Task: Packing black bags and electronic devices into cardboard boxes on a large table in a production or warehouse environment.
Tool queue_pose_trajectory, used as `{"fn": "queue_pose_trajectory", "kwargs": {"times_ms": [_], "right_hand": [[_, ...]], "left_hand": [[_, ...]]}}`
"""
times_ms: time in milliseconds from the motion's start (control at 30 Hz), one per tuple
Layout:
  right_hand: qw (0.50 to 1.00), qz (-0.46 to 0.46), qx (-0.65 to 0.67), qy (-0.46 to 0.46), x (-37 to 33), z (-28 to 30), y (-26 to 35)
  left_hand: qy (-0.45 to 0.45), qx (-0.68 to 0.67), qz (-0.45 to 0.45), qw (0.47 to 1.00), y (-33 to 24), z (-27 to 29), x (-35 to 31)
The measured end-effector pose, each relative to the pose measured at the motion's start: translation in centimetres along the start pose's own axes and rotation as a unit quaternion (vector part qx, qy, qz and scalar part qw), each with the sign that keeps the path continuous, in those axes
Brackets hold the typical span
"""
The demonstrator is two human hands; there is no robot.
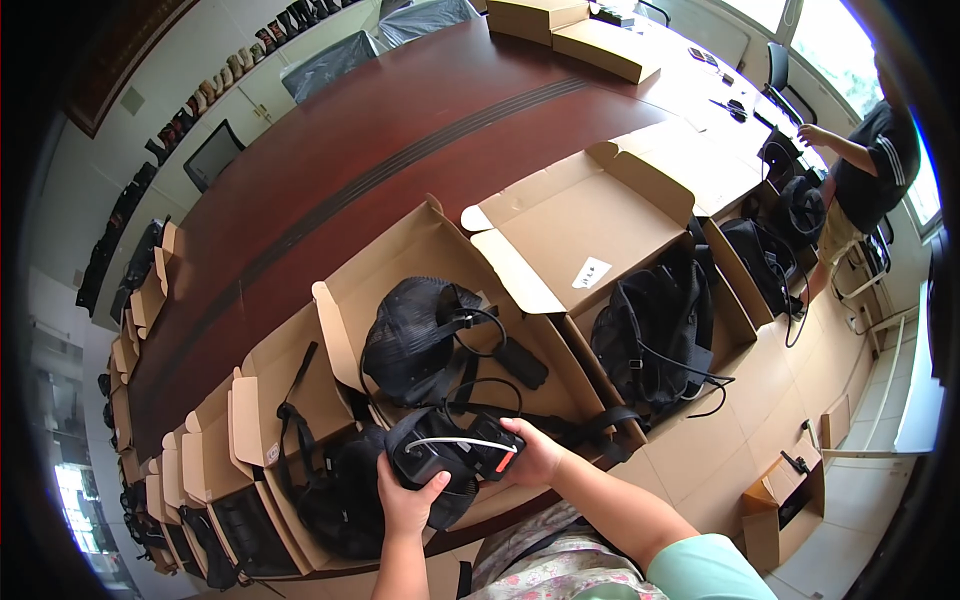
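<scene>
Cardboard boxes (205, 460) line the surface (400, 100), flaps folded back, probably for easy reach. Fingers of the left hand (404, 500) wrap a black cap-like device (424, 463) above an open box's near edge. The right hand's (537, 455) fingers grip a black module (488, 455), held close, perhaps because a pale cable (450, 441) joins both. Rightward, a black backpack (640, 330) lies boxed.

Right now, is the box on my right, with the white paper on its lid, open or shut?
Open: the lid is folded back, and a black bag shows inside.
</scene>
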State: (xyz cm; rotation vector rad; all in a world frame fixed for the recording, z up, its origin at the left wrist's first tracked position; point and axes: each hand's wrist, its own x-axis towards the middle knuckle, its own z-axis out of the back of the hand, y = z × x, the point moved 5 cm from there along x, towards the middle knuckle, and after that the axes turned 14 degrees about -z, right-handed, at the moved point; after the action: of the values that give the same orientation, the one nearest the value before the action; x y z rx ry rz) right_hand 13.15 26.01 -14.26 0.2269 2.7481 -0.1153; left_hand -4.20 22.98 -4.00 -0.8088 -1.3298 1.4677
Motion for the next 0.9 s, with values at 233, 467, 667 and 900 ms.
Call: {"fn": "queue_pose_trajectory", "kwargs": {"times_ms": [233, 467, 667, 900], "right_hand": [[1.0, -0.005, 0.005, 0.009, 0.6, 0.1, -0.7], [0.998, -0.001, 0.035, 0.043, 1.0, 0.4, -1.0], [1.0, 0.001, 0.002, 0.013, 0.3, 0.6, -0.3], [0.997, 0.057, -0.023, -0.042, -2.3, 0.7, 1.8]], "left_hand": [[-0.024, -0.019, 0.023, 0.999, 1.2, 0.7, -0.5], [-0.035, -0.045, 0.026, 0.998, 1.1, 0.6, -0.5], [-0.035, -0.053, 0.019, 0.998, 0.9, 0.6, -0.6], [0.04, 0.063, -0.026, 0.997, -0.6, -0.5, -0.5]]}}
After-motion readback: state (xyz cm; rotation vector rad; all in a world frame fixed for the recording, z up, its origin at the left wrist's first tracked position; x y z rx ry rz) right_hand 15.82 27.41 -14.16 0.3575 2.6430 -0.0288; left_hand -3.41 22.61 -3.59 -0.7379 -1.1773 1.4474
